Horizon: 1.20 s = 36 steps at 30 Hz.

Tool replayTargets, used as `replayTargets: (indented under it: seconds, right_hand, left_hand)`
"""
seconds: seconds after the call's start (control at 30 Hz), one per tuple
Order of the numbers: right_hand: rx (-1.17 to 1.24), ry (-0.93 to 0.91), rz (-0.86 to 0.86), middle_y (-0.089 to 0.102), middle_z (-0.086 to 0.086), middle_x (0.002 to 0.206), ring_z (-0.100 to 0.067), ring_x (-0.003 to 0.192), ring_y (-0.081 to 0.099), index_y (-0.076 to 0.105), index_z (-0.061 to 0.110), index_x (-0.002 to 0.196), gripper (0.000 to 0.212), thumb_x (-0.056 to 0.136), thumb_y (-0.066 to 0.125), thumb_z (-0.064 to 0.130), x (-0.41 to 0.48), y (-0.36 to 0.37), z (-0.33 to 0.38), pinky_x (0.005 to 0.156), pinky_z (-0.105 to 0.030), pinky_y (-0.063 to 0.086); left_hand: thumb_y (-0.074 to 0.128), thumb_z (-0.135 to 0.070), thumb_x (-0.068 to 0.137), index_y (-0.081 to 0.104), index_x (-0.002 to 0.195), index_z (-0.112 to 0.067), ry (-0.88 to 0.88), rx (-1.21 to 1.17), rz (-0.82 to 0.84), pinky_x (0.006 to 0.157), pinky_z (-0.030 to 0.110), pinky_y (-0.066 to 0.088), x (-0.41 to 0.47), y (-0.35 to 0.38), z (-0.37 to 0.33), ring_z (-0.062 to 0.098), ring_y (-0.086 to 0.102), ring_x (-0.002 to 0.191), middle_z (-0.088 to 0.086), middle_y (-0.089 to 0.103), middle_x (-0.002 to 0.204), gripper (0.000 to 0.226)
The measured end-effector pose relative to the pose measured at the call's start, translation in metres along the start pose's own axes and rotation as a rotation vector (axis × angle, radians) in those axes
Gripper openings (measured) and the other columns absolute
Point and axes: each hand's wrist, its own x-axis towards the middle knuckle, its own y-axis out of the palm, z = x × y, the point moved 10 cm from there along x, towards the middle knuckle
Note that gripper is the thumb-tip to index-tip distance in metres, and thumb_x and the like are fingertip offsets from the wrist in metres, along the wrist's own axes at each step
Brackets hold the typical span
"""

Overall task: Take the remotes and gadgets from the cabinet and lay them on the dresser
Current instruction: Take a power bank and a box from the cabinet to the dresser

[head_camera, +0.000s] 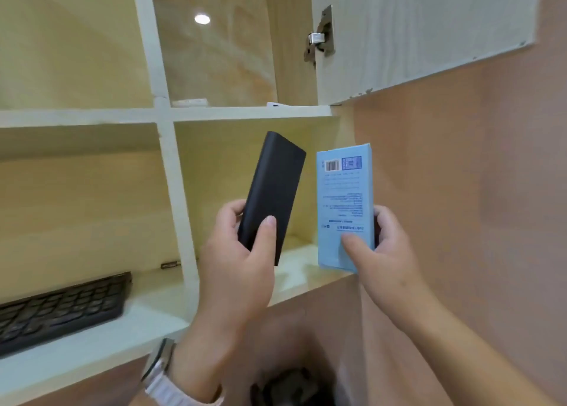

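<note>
Power bank point(271, 197) gripped in left hand point(239, 252), blue box point(345, 206) in right hand point(380, 249); both out of cabinet point(165, 190); next, carry to dresser.

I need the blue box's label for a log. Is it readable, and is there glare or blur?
Head view: print on the blue box too soft to read, barcode just visible; keyboard at lower left blurred; a round light reflection glares on the upper back panel.

Bright, even light, round lamp glare point(202, 19) on the cabinet point(214, 68) back panel, edges bowed and soft.
</note>
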Motion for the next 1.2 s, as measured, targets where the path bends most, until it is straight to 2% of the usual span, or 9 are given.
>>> replayTargets:
  seconds: [0.17,0.33,0.53,0.6,0.73,0.9,1.03,1.13,1.2]
  right_hand:
    - [-0.102,0.103,-0.124,0.070,0.009,0.094,-0.004,0.084,0.067,0.057,0.023,0.096,0.024,0.089,0.057,0.001,-0.048,-0.007,-0.013,0.063,-0.017,0.054]
    - [-0.254,0.239,-0.272,0.070,0.005,0.101,-0.010,0.093,0.069,0.057,0.023,0.098,0.020,0.090,0.058,0.005,-0.115,-0.032,-0.026,0.078,-0.034,0.059]
    - [-0.428,0.402,-0.455,0.071,0.009,0.102,-0.007,0.092,0.069,0.058,0.027,0.101,0.021,0.090,0.058,0.009,-0.206,-0.066,-0.019,0.078,-0.032,0.058]
    - [-0.468,0.435,-0.513,0.071,0.009,0.100,-0.006,0.091,0.069,0.058,0.026,0.101,0.021,0.090,0.058,0.008,-0.232,-0.075,-0.009,0.076,-0.029,0.058]
    - [-0.503,0.475,-0.634,0.072,0.006,0.100,-0.008,0.088,0.071,0.058,0.021,0.102,0.019,0.091,0.058,0.005,-0.280,-0.096,0.020,0.072,-0.027,0.058]
    - [-0.490,0.467,-0.773,0.072,0.006,0.099,-0.005,0.084,0.071,0.057,0.018,0.102,0.018,0.091,0.055,0.003,-0.339,-0.123,0.067,0.061,-0.016,0.052]
    - [-0.488,0.466,-0.853,0.072,0.003,0.103,-0.007,0.088,0.071,0.056,0.016,0.104,0.017,0.092,0.055,0.003,-0.398,-0.144,0.109,0.063,-0.019,0.052]
    - [-0.488,0.480,-0.932,0.071,0.003,0.103,-0.007,0.087,0.071,0.056,0.016,0.104,0.017,0.093,0.055,0.004,-0.459,-0.160,0.149,0.063,-0.022,0.054]
    - [-0.499,0.501,-0.987,0.072,0.001,0.104,-0.012,0.086,0.072,0.056,0.017,0.104,0.016,0.093,0.054,0.005,-0.507,-0.170,0.180,0.062,-0.028,0.056]
  left_hand:
    - [0.061,-0.024,0.091,0.056,0.095,-0.035,-0.106,-0.222,0.120,0.057,0.011,0.047,-0.032,0.008,0.031,-0.002,0.064,0.073,-0.026,0.067,0.085,0.013]
    - [0.064,-0.019,0.090,0.060,0.098,-0.027,-0.266,-0.477,0.315,0.064,0.011,0.047,-0.077,0.036,0.069,-0.001,0.067,0.079,-0.022,0.072,0.088,0.013]
    - [0.071,-0.017,0.085,0.061,0.105,-0.021,-0.525,-0.658,0.553,0.078,0.045,0.059,-0.156,0.072,0.101,0.014,0.071,0.086,-0.006,0.074,0.093,0.023]
    - [0.071,-0.017,0.085,0.061,0.108,-0.019,-0.604,-0.712,0.626,0.076,0.049,0.060,-0.178,0.081,0.100,0.017,0.071,0.088,-0.002,0.074,0.095,0.025]
    - [0.068,-0.020,0.088,0.059,0.111,-0.021,-0.655,-0.782,0.773,0.068,0.043,0.061,-0.219,0.091,0.073,0.018,0.071,0.089,-0.001,0.072,0.098,0.025]
    - [0.065,-0.011,0.090,0.057,0.115,-0.011,-0.686,-0.882,0.906,0.055,0.022,0.055,-0.267,0.082,0.014,0.011,0.071,0.080,0.001,0.072,0.096,0.026]
    - [0.064,-0.010,0.090,0.057,0.110,-0.014,-0.720,-0.943,1.000,0.057,0.027,0.056,-0.312,0.068,-0.034,0.016,0.072,0.081,-0.002,0.074,0.091,0.022]
    - [0.065,-0.011,0.090,0.057,0.111,-0.014,-0.727,-0.962,1.065,0.061,0.033,0.057,-0.355,0.052,-0.079,0.025,0.072,0.088,0.002,0.073,0.097,0.023]
    - [0.065,-0.013,0.090,0.057,0.112,-0.015,-0.707,-0.968,1.121,0.059,0.030,0.056,-0.388,0.036,-0.115,0.024,0.071,0.089,0.003,0.071,0.101,0.024]
